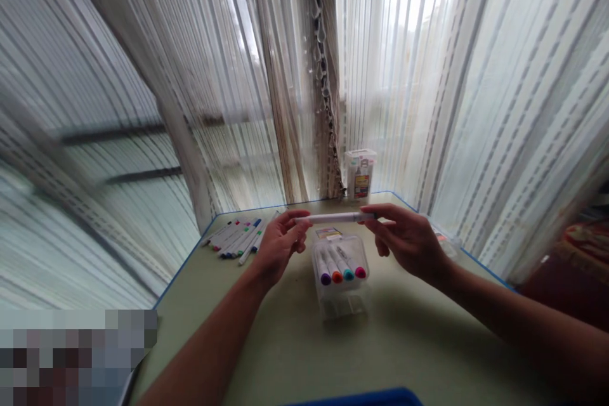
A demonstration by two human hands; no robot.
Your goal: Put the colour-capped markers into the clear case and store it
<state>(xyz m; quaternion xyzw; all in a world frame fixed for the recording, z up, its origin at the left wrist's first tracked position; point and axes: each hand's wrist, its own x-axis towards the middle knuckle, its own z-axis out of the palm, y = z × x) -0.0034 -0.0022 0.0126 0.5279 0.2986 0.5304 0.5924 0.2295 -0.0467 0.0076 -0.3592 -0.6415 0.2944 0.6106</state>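
Left hand (280, 242), right hand (404, 242) hold white marker (335, 217) above clear box (340, 282).
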